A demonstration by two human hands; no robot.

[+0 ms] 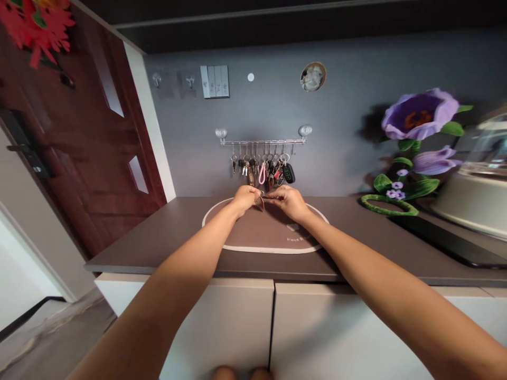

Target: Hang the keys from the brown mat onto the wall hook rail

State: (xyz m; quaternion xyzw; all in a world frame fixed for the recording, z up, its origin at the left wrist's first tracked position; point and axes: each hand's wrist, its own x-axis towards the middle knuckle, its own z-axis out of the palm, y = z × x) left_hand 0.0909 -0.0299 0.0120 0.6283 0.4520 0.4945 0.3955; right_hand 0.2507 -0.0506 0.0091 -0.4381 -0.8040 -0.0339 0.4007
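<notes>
Above the mat, my left hand pinches a small key ring with a thin brown strip hanging from it. Close on its right, my right hand has its fingers closed on a flat brown piece, perhaps part of the same key ring; its exact kind is too small to make out. Just behind both hands, several bunches of keys hang from a clear hook rail on the wall. Among them are a pink loop and a black key fob.
A brown mat with a pale border lies on the dark countertop. To the right stand a purple flower ornament, a black flat object and a whitish rounded appliance. A dark red door is at left.
</notes>
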